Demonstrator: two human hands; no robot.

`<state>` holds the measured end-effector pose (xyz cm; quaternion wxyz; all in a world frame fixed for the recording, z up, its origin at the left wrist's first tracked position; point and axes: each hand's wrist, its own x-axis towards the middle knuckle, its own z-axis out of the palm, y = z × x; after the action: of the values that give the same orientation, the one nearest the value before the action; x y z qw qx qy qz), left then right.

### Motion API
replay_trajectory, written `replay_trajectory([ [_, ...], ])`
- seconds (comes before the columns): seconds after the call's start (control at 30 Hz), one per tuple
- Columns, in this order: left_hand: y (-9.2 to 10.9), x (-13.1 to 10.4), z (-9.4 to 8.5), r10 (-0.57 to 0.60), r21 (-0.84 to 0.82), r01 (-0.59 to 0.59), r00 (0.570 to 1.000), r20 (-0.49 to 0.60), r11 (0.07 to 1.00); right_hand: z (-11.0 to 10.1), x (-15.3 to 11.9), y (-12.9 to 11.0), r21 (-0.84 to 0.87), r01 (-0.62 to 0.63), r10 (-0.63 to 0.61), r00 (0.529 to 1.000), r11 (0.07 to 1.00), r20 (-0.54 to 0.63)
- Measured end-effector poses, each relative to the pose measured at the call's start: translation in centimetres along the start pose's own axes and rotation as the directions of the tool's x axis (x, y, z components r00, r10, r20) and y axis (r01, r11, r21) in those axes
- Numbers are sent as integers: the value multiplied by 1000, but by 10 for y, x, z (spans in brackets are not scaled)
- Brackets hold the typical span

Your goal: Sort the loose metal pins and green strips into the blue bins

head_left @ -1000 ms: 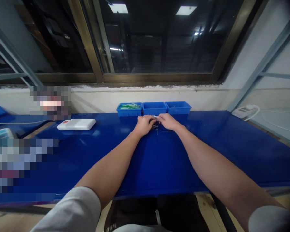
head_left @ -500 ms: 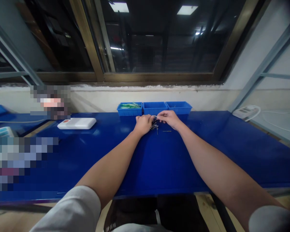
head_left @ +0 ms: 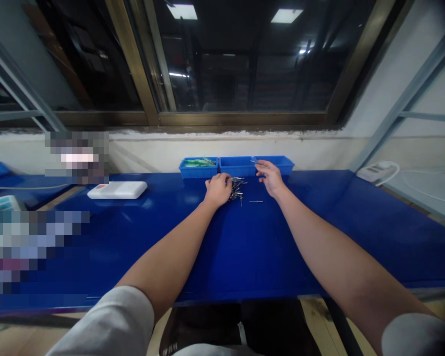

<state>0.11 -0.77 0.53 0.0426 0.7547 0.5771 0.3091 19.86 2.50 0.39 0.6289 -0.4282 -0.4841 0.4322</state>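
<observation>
A small heap of thin metal pieces lies on the blue table. My left hand rests at the heap's left edge with its fingers curled; what they hold, if anything, is hidden. Just in front of the blue bins, my right hand is raised, with a small metal piece pinched at its fingertips. One thin metal piece lies apart, to the right of the heap. The right blue bin is partly behind my right hand.
Green items sit in the left blue bin, beside the middle blue bin. A white device lies on the table at the left. A white power strip with a cable is at the right.
My right hand has moved up and right, away from the heap toward the right bin, with a small metal piece in its fingertips. My left hand has barely shifted.
</observation>
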Motion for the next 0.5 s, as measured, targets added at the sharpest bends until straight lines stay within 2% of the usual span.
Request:
replay_trajectory([
  [0.5,-4,3,3,-75,11,74,997,33,997,-3,-3,-6,116,-98,109,990,988,-91],
])
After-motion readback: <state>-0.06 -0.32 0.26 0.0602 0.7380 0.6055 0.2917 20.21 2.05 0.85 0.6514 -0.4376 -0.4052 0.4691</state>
